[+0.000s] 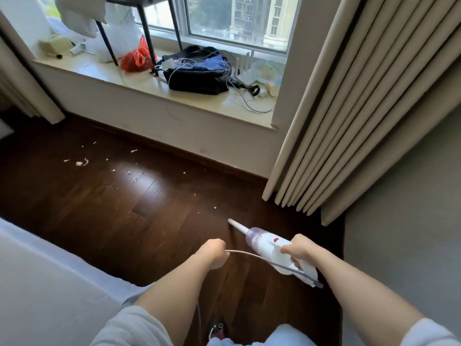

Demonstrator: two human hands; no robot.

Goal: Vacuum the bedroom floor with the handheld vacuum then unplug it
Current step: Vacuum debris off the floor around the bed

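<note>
Right hand grips the white vacuum handle near right, nozzle tilted down toward the dark floor, left hand closed around its cord, paper scraps scattered far left.

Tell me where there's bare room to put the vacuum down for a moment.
The dark floor between the bed edge and the curtain is bare, ahead of the vacuum. Paper scraps litter the floor farther left. The windowsill is crowded: black bag, red bag, cables.
</note>
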